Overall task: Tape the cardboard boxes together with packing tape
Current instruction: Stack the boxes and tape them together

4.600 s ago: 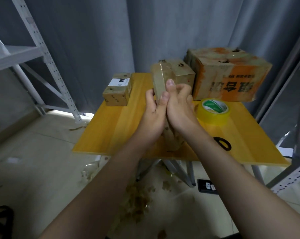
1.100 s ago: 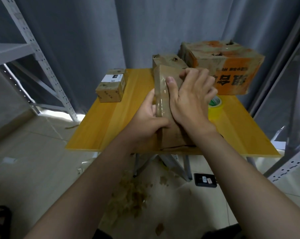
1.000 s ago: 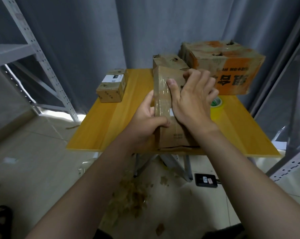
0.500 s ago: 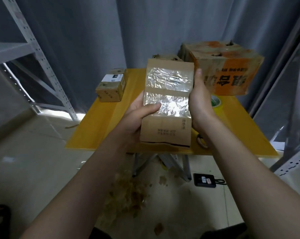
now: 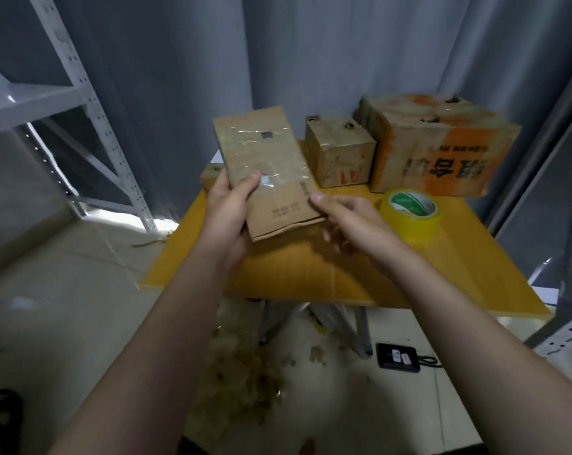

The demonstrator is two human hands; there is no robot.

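Slightly tilted, the flat rectangular cardboard box (its face glossy with crinkled clear tape) was gripped by the left hand above the smooth yellow worktop. The right hand sat at its lower right edge, fingers too blurred to tell a grip. A round yellow tape roll lay nearby.

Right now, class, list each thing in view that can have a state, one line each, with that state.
Flat box: held up, tilted, clear tape across its face.
Left hand: grips the flat box's left edge.
Right hand: at that box's lower right corner; grip unclear.
Tape roll: lying flat on the table, untouched.
Medium box: closed, on the table.
Large orange box: closed, on the table.
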